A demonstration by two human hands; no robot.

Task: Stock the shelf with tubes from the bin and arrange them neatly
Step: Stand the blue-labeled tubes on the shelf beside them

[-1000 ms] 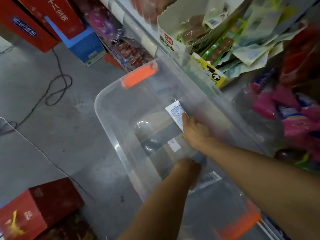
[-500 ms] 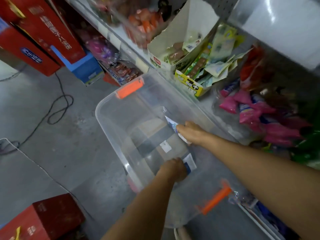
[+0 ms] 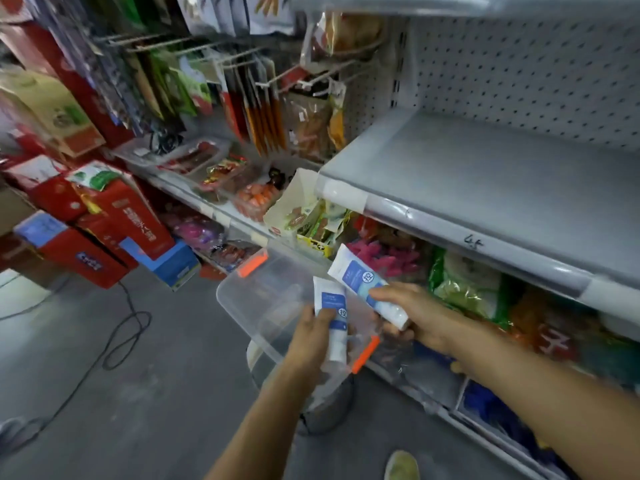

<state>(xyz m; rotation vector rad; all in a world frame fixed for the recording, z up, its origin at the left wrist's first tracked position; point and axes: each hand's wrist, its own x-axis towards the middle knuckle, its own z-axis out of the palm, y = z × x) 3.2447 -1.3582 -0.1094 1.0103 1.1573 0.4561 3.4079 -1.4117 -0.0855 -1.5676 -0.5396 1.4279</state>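
My left hand (image 3: pixel 313 336) grips a white tube with a blue label (image 3: pixel 333 311), held upright above the clear plastic bin (image 3: pixel 258 303). In my right hand (image 3: pixel 412 313) is a second white and blue tube (image 3: pixel 363 282), tilted with its flat end up and to the left. Both tubes hover over the bin's right end, close to each other. The bin has orange latches and stands on a stool in front of the shelving. Up and to the right lies a bare grey shelf (image 3: pixel 502 174) with a pegboard back.
Snack packets and trays (image 3: pixel 249 192) fill the lower shelves to the left and below the grey shelf. Bags hang on hooks (image 3: pixel 242 81) at upper left. Red cartons (image 3: pixel 114 220) stand on the floor at left, with a black cable (image 3: pixel 121 334) looping across the concrete.
Both hands have come up out of the bin, each holding a tube. The view has swung upward from the bin to the grey shelf.
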